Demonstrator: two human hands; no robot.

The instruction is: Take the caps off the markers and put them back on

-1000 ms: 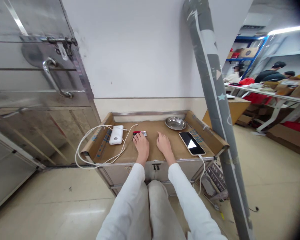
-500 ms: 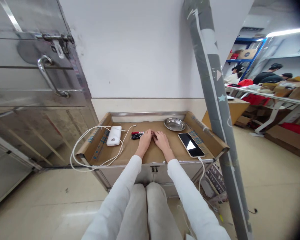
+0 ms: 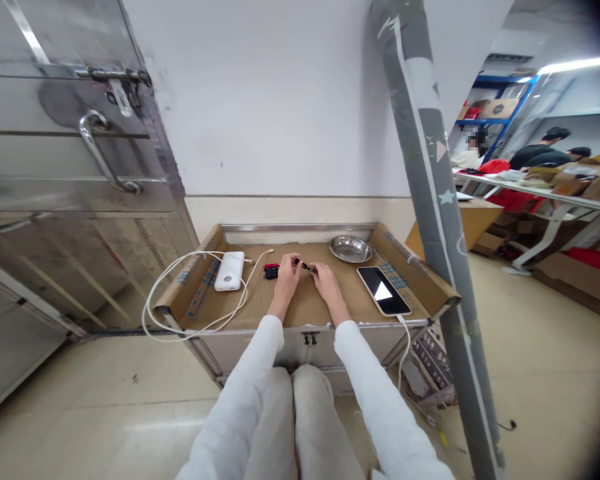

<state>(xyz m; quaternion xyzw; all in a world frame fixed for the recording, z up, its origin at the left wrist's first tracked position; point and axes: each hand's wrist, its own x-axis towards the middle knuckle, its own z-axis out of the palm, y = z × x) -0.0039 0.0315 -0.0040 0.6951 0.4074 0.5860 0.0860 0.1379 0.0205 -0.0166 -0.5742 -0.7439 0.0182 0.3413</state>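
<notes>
My left hand (image 3: 287, 280) and my right hand (image 3: 325, 280) are together over the middle of the cardboard-covered tabletop (image 3: 305, 310). A slim black pen (image 3: 304, 265) spans the space between them. The left fingers pinch one end, while the right fingertips close on the other. Several pens (image 3: 270, 271), red and black, lie side by side just left of my left hand, which partly covers them. Behind my right hand, to the right, sits a shallow round metal dish (image 3: 351, 249).
A white power bank (image 3: 229, 271) with a looping white cable (image 3: 167, 270) lies at the left. On the right is a phone (image 3: 383, 291) with a cable plugged in. A tall grey wrapped roll (image 3: 430, 167) leans beside the table. People sit farther back at the right.
My hands have drawn slightly apart, and the black pen now shows between them. The view has shifted slightly; the power bank, dish and phone stay in place.
</notes>
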